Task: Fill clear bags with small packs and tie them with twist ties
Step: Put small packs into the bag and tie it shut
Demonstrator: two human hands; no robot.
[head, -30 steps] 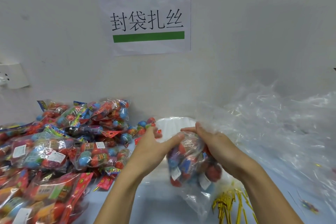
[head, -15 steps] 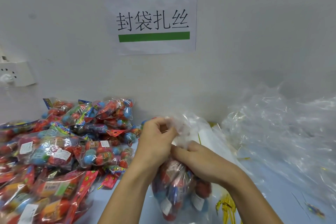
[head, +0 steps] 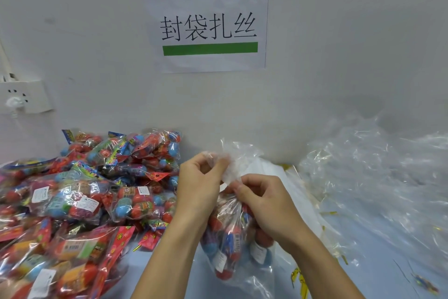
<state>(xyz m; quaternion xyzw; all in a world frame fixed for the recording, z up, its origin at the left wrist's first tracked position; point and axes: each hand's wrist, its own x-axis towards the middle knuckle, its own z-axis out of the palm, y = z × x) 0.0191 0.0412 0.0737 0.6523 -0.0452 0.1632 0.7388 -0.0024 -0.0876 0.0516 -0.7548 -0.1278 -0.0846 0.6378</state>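
A clear bag [head: 232, 247] filled with red and blue small packs hangs over the table in front of me. My left hand [head: 198, 184] pinches the gathered top of the bag. Just below, my right hand [head: 264, 204] grips the bag's neck, fingers curled round the plastic. Gold twist ties [head: 299, 279] lie on the table under my right forearm, partly hidden.
A big heap of colourful small packs [head: 80, 201] fills the table's left side. Crumpled empty clear bags [head: 378, 177] pile up on the right, against the wall. A paper sign [head: 206, 22] hangs on the wall, and a socket [head: 24, 97] sits at far left.
Both hands moved from the bag's sides up to its mouth and gathered the plastic into a neck. The left hand now pinches the top, the right grips below it.
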